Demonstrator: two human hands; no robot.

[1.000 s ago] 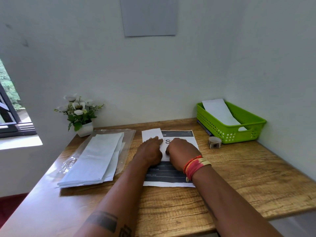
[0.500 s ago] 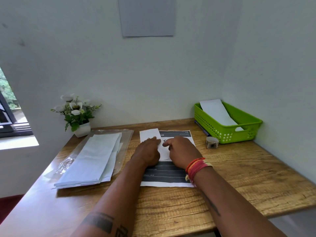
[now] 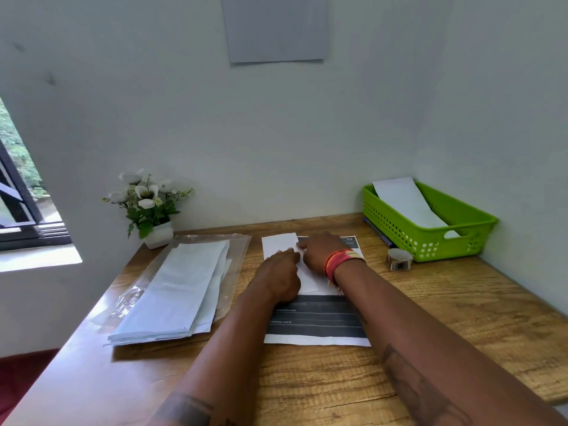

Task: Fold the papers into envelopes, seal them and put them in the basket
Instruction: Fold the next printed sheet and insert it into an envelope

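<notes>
Fingers of the left hand [image 3: 278,276] and the right hand [image 3: 319,252] lie curled, knuckles up, pressing a folded white paper [image 3: 281,242] flat; whether any fingertip pinches an edge is hidden. That paper lies on a dark printed sheet [image 3: 316,325] at the desk [image 3: 445,302] centre. Thin and limp, it should crease easily and slide, so hold it down near the fold. At 9 o'clock lies a stack of papers [image 3: 181,290]; at 2 o'clock the green basket [image 3: 430,238] holds one envelope [image 3: 405,201].
</notes>
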